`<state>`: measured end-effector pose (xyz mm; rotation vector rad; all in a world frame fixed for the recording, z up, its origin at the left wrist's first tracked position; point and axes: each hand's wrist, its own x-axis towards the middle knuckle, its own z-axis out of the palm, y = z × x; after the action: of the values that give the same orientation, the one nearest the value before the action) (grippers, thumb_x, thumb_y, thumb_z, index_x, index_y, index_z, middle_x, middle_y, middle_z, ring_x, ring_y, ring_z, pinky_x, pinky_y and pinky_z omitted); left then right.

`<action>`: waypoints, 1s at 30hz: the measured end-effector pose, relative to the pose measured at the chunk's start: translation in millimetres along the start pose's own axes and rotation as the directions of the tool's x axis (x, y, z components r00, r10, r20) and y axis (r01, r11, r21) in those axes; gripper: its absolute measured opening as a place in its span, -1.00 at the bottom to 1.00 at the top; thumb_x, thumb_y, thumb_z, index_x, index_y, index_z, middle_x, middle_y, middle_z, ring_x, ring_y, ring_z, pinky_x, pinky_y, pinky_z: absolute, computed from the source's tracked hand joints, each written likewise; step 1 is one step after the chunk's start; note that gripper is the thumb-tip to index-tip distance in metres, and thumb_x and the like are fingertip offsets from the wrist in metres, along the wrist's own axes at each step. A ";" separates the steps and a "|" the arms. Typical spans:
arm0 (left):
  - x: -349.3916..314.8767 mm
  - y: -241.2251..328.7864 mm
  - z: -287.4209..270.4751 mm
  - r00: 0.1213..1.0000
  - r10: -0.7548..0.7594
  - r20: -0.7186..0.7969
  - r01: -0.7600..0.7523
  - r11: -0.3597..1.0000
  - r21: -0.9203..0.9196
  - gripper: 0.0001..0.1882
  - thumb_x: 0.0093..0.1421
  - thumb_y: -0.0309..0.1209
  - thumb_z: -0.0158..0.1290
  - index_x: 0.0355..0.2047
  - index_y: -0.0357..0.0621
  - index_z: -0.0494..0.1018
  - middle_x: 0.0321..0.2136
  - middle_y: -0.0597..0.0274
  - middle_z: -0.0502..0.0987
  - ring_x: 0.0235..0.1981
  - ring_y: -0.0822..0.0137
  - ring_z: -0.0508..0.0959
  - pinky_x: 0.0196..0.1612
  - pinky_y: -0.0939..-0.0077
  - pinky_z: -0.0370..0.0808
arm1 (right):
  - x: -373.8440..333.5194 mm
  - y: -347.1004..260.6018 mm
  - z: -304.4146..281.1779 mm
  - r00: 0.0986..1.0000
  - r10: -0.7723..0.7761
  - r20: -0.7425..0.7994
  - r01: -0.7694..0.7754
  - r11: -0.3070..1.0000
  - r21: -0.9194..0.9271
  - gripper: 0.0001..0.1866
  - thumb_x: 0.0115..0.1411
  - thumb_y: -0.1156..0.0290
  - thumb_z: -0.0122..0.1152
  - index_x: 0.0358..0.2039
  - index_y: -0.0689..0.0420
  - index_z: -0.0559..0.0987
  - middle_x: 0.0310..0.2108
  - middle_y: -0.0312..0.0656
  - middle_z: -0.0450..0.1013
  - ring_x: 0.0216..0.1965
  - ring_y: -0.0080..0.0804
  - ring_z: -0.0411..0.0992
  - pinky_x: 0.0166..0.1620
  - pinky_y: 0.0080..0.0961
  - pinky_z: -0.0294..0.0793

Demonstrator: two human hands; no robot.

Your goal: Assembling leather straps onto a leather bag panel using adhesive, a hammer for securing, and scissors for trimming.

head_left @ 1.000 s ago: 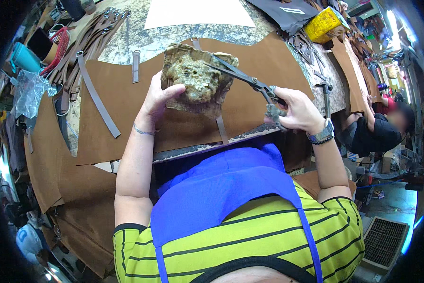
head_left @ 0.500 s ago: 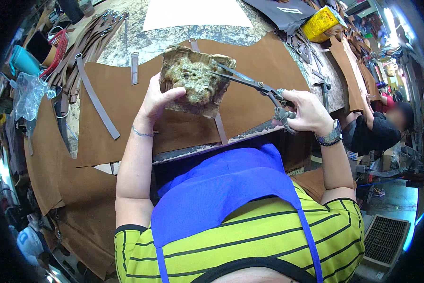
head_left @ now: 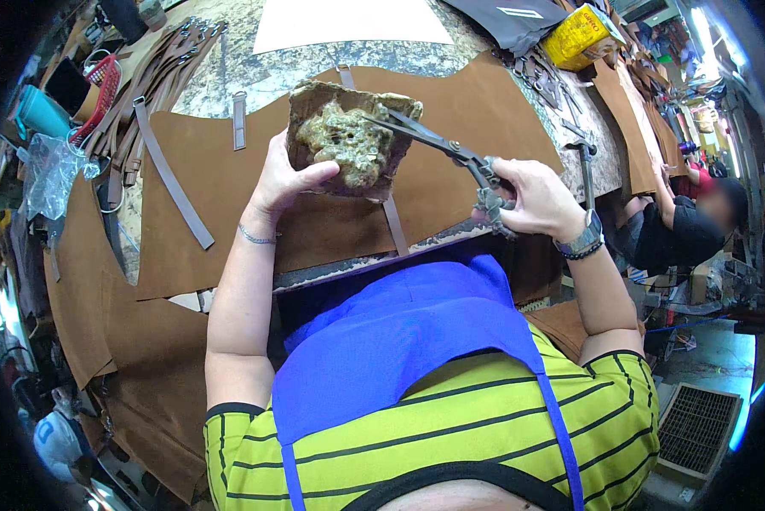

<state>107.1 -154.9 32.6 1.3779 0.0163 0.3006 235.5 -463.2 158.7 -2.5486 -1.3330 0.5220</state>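
Observation:
In my left hand (head_left: 293, 177) is a squarish, crusted container (head_left: 352, 149), caked inside with lumpy, yellowish dried stuff. My thumb presses on its near rim while the other fingers are hidden behind it. A pair of scissors (head_left: 450, 149) is gripped in my right hand (head_left: 540, 200), its handles wrapped in grey material. The blade tips reach the container's upper right part and touch or overlap the crust there. Below both hands lie large brown leather pieces (head_left: 203, 192) on the table, with narrow grey-brown straps (head_left: 174, 175) across them.
A white sheet (head_left: 352, 25) lies at the table's far side. Bundled straps with metal buckles (head_left: 165, 72) are at the far left, near a red basket (head_left: 101, 94). A yellow can (head_left: 576, 38) stands far right. Beyond the right edge, another person (head_left: 689, 226) handles brown pieces.
My right hand and the scissors have shifted left, so the blades reach slightly further over the container. The container has tilted a little, showing more of its inside.

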 end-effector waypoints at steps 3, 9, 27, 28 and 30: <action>-0.7 -1.1 -3.1 0.996 -0.090 0.002 0.090 0.992 -0.087 -0.27 -0.16 -0.26 0.34 0.01 -0.32 0.34 -0.12 0.17 0.51 -0.09 0.38 0.48 0.06 0.41 0.39 | 2.3 1.9 3.8 0.950 -0.210 -0.230 0.153 0.958 -0.243 -0.58 -0.09 0.06 0.37 -0.45 0.14 0.45 -0.66 -0.15 0.35 -0.55 -0.14 0.40 -0.47 -0.33 0.31; -2.7 -1.1 -7.5 0.990 -0.117 0.082 0.136 0.947 -0.292 -0.27 -0.17 -0.26 0.33 0.01 -0.32 0.35 -0.12 0.19 0.51 -0.11 0.38 0.49 0.02 0.44 0.41 | -2.3 6.6 -7.0 0.994 -0.102 0.024 0.104 0.992 -0.075 -0.58 -0.08 0.07 0.36 -0.48 0.14 0.43 -0.67 -0.13 0.32 -0.56 -0.13 0.41 -0.47 -0.32 0.34; -1.6 4.5 7.7 1.000 0.017 -0.022 -0.017 0.999 0.042 -0.29 -0.16 -0.31 0.37 -0.01 -0.34 0.35 -0.11 0.17 0.51 -0.09 0.39 0.48 0.07 0.41 0.39 | 2.9 -12.1 -0.2 0.997 -0.058 -0.057 0.049 0.989 -0.141 -0.51 -0.07 -0.04 0.37 -0.53 0.14 0.42 -0.67 -0.11 0.33 -0.59 -0.11 0.39 -0.49 -0.29 0.32; -1.2 5.3 7.2 1.000 0.000 -0.006 0.001 1.000 0.027 -0.28 -0.16 -0.30 0.37 0.00 -0.33 0.35 -0.11 0.17 0.51 -0.08 0.38 0.48 0.08 0.41 0.39 | 3.2 -12.7 -0.7 0.998 -0.050 -0.043 0.044 0.991 -0.123 -0.52 -0.07 -0.02 0.37 -0.53 0.14 0.42 -0.68 -0.11 0.33 -0.59 -0.11 0.39 -0.49 -0.28 0.31; -1.5 5.4 4.0 1.000 -0.019 0.004 0.019 1.000 0.013 -0.28 -0.16 -0.29 0.37 0.00 -0.33 0.35 -0.11 0.17 0.51 -0.08 0.38 0.48 0.08 0.41 0.39 | 3.4 -12.4 -4.1 1.000 -0.032 0.000 0.031 0.996 -0.079 -0.56 -0.06 0.04 0.35 -0.53 0.15 0.42 -0.68 -0.10 0.33 -0.59 -0.10 0.39 -0.49 -0.28 0.32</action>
<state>105.4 -158.2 38.4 1.3901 0.0286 0.2821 229.7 -453.5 166.0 -2.5849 -1.4177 0.4704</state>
